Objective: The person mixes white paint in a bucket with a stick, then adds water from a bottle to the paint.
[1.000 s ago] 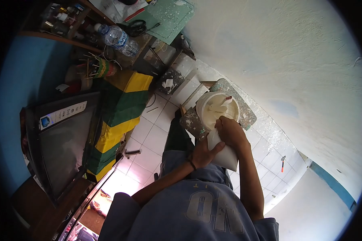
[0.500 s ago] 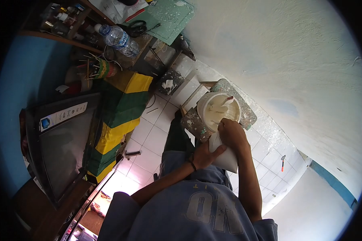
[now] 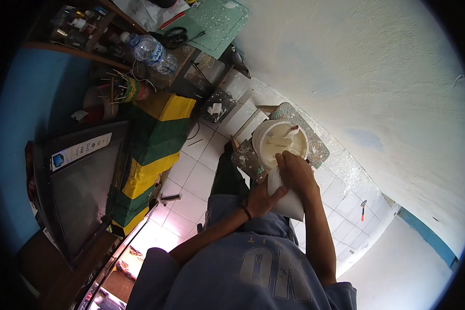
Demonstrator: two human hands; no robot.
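Note:
Between my hands is a white bag (image 3: 288, 204), its lower end hanging toward my body. My left hand (image 3: 262, 200) is closed around its left side, thumb lying across the front. My right hand (image 3: 294, 173) grips the bag's upper part, fingers curled and knuckles up, overlapping the near rim of a white bucket (image 3: 259, 142) in this view. Cream-coloured paste lines the inside of the bucket, and a whitish tool with a reddish-brown handle end (image 3: 294, 128) leans in it. The bucket stands on a speckled, paint-spattered stool (image 3: 315, 142).
A paint-flecked white wall (image 3: 367, 67) rises at the right. On the tiled floor lies a hammer (image 3: 363, 209) with an orange handle. At the left are a flat-screen television (image 3: 82, 191), a green-and-yellow cloth (image 3: 160, 137) and a water bottle (image 3: 151, 52) on a shelf.
My right hand has shifted slightly left and its fingers have moved on the bag's upper edge, which now shows more between my hands. My left hand has barely moved.

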